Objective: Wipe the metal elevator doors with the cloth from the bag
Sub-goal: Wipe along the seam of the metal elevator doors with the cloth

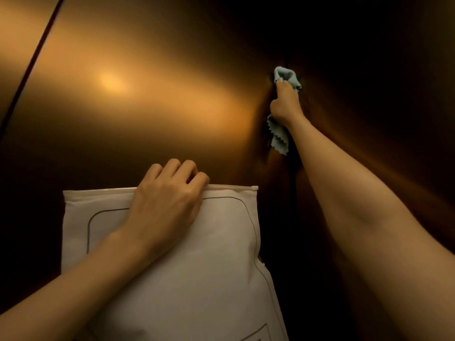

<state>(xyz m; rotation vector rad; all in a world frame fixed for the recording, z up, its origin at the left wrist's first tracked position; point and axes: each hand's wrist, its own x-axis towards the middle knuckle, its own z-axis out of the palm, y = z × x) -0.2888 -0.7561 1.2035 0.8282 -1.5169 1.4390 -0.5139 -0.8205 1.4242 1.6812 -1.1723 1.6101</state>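
Head view, looking steeply up a brushed metal elevator door (147, 70), bronze in the dim light, with one bright soft reflection left of centre. A dark seam (32, 62) runs diagonally across the upper left corner. Right hand (285, 102) is raised, arm fully extended, its grip closed tight around a pale blue cloth (286, 77). The cloth bunches out above the fist and presses against the door; a loose tail with a zigzag-cut edge hangs below the wrist, close to the metal. The area around that hand is deep in shadow, so the exact contact patch is hard to make out. Left hand (167, 193) sits lower and nearer the camera, fingers curled over the top edge of a white zip bag (184, 267), thumb side hidden behind it. The grip is closed on the bag's sealed strip, holding the bag flat and upright in front of the door. A thin dark outline is printed on the bag's face.
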